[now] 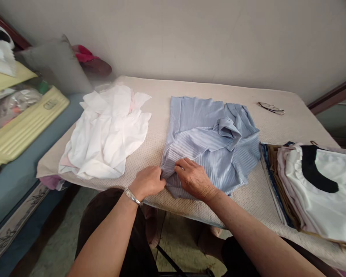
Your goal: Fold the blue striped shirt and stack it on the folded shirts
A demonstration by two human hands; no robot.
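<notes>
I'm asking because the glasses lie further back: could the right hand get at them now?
Probably yes, with a stretch: the glasses lie uncovered, and nothing seems to block the way. The right hand is on the blue shirt, though, and would leave that first.

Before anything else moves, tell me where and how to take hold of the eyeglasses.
Pinch the eyeglasses by the dark part of the frame. Come down from above with the right hand, the nearer one, now at the blue shirt. They lie low on the table, so a light fingertip pinch should suit, off the lenses.
</notes>
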